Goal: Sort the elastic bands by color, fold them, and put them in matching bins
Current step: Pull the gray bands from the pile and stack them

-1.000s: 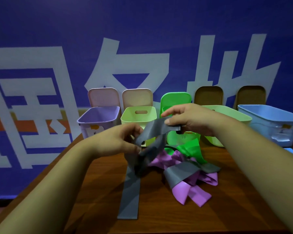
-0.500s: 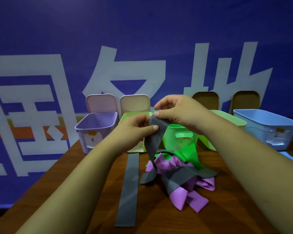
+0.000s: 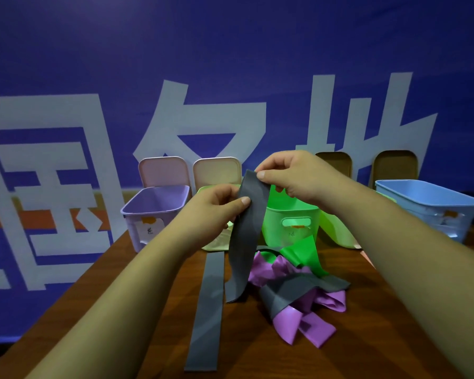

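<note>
A grey elastic band (image 3: 244, 242) hangs upright over the table. My right hand (image 3: 288, 176) pinches its top end, and my left hand (image 3: 216, 212) pinches its left edge a little lower. Its loose end trails down to the wood. A second grey band (image 3: 207, 318) lies flat and straight on the table to the left. To the right sits a tangled heap: purple bands (image 3: 304, 321), another grey band (image 3: 290, 291) and a green band (image 3: 301, 253). Behind stand a purple bin (image 3: 153, 212), a pale green bin (image 3: 216, 242), a bright green bin (image 3: 293, 217) and a blue bin (image 3: 427, 206).
The wooden table (image 3: 148, 310) narrows toward the back, with its left edge running diagonally. Bin lids (image 3: 163, 170) lean upright against the blue banner wall behind the row. A larger pale green bin (image 3: 337, 231) sits between the bright green and blue ones.
Both hands have raised the grey band higher and pulled it straighter, so it now hangs nearly vertical. The view has tilted down slightly. The heap and the flat grey band have not moved.
</note>
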Available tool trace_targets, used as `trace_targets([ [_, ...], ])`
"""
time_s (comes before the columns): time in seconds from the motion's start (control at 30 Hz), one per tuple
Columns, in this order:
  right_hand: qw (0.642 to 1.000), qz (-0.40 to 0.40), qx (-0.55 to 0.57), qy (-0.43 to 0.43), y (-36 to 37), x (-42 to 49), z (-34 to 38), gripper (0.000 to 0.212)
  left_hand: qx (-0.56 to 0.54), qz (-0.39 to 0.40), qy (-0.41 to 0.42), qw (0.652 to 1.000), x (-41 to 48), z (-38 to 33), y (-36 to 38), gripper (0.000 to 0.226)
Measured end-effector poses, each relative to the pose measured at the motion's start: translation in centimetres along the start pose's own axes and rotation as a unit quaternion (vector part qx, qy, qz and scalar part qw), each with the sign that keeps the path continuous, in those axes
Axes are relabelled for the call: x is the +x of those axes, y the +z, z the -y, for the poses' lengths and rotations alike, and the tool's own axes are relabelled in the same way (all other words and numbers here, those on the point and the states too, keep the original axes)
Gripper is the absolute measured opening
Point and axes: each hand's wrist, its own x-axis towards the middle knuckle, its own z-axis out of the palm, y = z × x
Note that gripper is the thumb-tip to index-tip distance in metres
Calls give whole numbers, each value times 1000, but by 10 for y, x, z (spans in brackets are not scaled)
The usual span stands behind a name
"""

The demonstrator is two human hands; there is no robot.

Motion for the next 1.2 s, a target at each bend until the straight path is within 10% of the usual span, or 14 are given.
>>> trace_targets([
  [1.2, 988, -124, -27, -85, 52, 39, 31, 13, 133, 17, -211, 968, -93, 78, 17, 27],
])
